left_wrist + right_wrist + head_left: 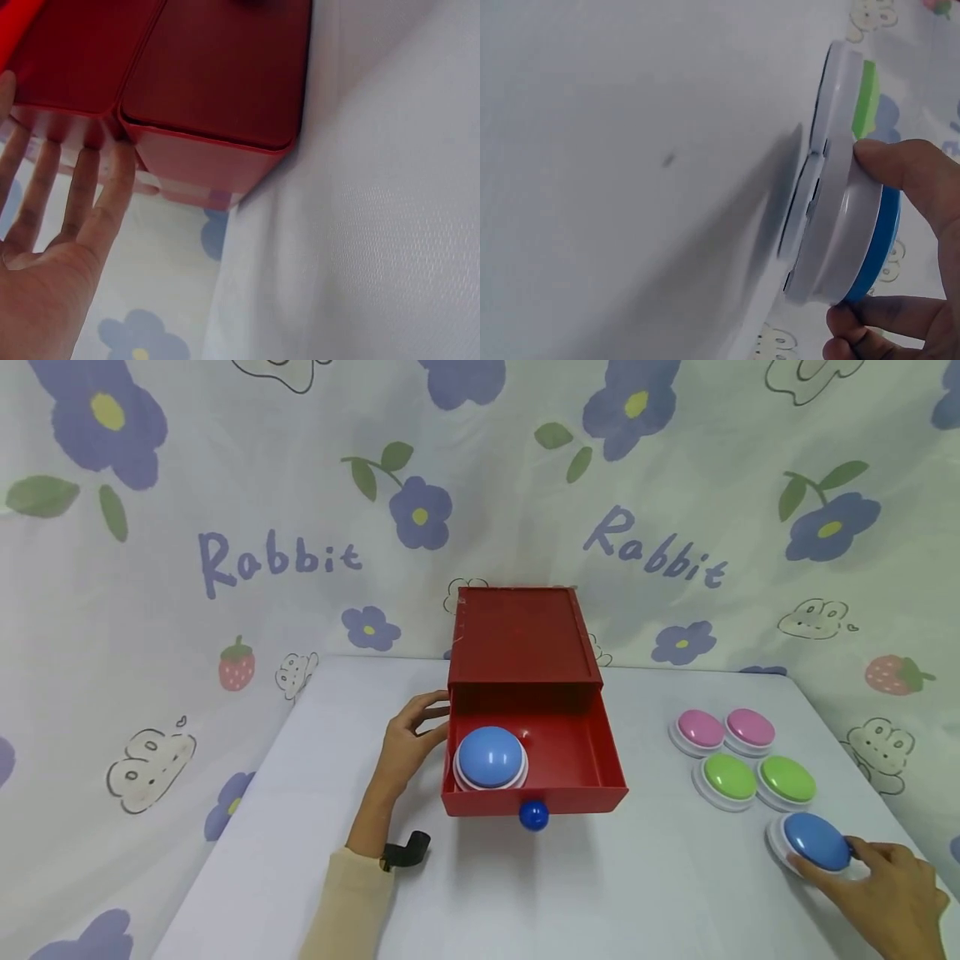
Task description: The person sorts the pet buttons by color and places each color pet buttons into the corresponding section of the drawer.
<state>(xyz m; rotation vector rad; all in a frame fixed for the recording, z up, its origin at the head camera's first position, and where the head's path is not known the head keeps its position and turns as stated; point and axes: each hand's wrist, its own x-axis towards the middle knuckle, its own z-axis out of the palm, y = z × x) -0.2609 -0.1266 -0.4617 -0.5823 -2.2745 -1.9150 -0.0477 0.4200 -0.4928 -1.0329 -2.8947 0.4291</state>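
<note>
At the right of the head view, my right hand (892,893) grips a blue push button (816,842) with a white base by its rim. The right wrist view shows the thumb on one side of the base (844,232) and fingers on the opposite side; a shadow lies beside it on the table. My left hand (405,743) is at the left side of a red box (521,635), whose drawer (555,800) is pulled out. Its fingers (79,195) extend along the red side wall in the left wrist view. Another blue button (491,757) sits in the drawer's left half.
Two pink buttons (701,728) and two green buttons (730,777) stand on the white table (675,893), beyond my right hand. A round blue knob (533,816) sticks out from the drawer front. Behind the table hangs a flower-patterned cloth (487,510).
</note>
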